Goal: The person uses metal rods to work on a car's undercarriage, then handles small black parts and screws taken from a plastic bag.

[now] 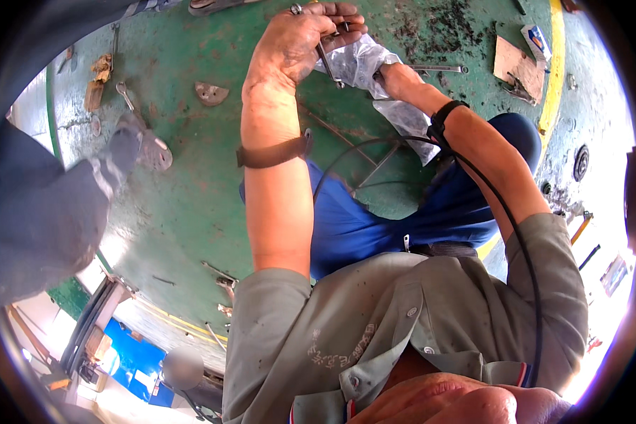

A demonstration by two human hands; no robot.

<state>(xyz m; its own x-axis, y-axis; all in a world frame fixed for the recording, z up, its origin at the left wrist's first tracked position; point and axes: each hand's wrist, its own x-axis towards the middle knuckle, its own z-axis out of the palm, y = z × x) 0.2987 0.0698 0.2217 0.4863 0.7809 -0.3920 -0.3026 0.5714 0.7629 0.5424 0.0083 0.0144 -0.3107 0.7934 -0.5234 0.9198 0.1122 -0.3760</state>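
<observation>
My left hand is at the top centre, dirt-marked, with its fingers partly curled. A slim metal wrench is held in it, one end showing above the hand and the other hanging below. A small dark piece, perhaps a bolt, shows by the fingertips. My right hand reaches into a crumpled clear plastic bag, close to the left fingers. The bag hides the right fingers, and a loose part of it hangs below that wrist. Just beyond the right hand, another wrench lies on the green floor.
Cardboard and a small box lie at the right by a yellow line. A metal plate and another wrench are on the floor at the left. Another person's leg is at the far left. A black cable loops across my front.
</observation>
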